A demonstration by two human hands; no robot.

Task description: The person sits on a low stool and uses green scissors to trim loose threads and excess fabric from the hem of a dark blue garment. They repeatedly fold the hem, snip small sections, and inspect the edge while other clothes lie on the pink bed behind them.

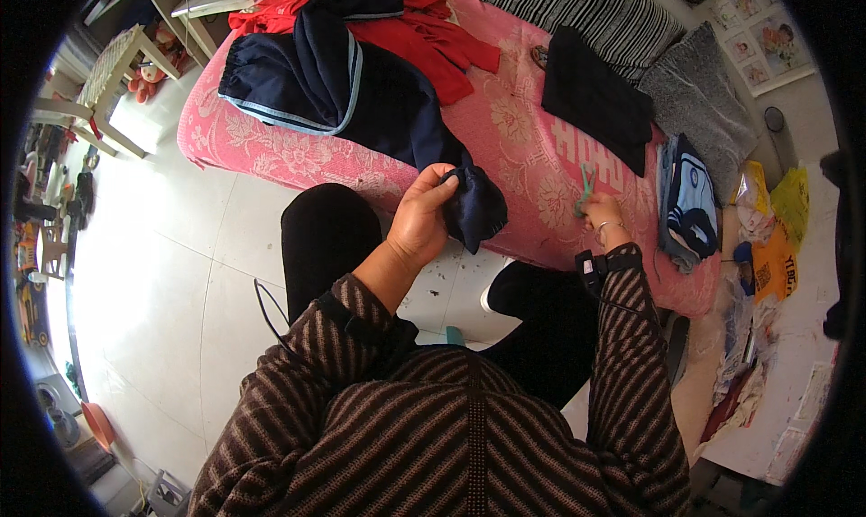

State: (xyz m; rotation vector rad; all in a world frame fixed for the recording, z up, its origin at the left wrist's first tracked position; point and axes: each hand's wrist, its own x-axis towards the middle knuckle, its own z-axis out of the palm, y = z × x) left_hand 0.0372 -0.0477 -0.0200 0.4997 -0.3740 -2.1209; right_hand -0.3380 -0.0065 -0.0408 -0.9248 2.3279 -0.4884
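My left hand [425,209] grips the bunched leg end of dark navy trousers [389,94] with light blue side stripes, near the front edge of a bed or couch under a pink floral cover [507,131]. The rest of the trousers lies spread to the upper left, partly over a red garment [433,40]. My right hand [602,212] is closed around a small green tool [585,195], likely thread snips or scissors, over the pink cover. It is apart from the trousers. A folded black cloth [595,101] lies beyond my right hand.
Folded blue and grey clothes [690,199] sit at the right end of the cover. Behind are a striped cushion [575,16] and a grey cushion [703,104]. Plastic bags [775,260] lie at right. Dark scraps [434,292] are on the floor between my legs. A chair [115,77] stands at upper left.
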